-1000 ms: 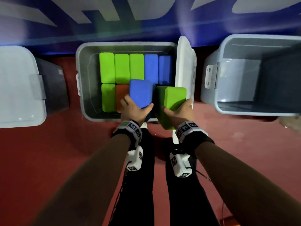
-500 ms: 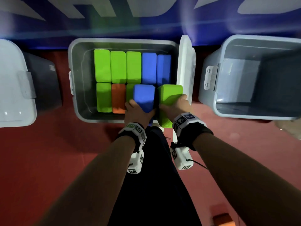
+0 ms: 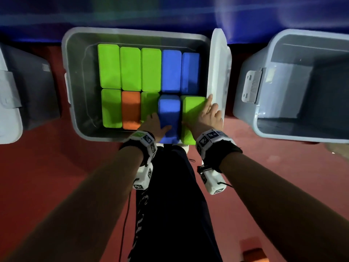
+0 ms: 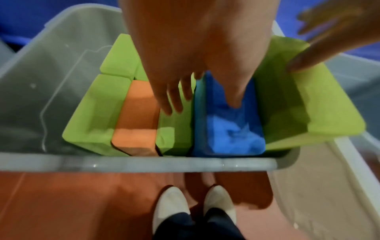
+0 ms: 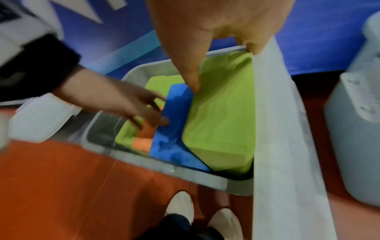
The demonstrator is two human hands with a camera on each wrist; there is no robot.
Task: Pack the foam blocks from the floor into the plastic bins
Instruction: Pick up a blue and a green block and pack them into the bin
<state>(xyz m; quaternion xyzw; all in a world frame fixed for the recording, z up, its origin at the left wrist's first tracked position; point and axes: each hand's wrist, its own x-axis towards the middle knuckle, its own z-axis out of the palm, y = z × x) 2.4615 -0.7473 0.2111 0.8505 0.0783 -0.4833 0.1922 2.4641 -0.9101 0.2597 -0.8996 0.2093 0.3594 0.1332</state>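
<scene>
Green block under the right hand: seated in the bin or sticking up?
Sticking up: the green block sits tilted, higher than the blue block beside it, right hand pressing on top.

My right hand presses straight fingers on the green block in the bin, between the white lid and the blue block that my left hand touches.

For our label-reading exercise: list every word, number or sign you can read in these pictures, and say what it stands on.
None can be read.
Wristbands: black-and-white code squares, no words.
Trouser leg: white print, too blurred.
Blue wall: white shapes, cut off.
</scene>
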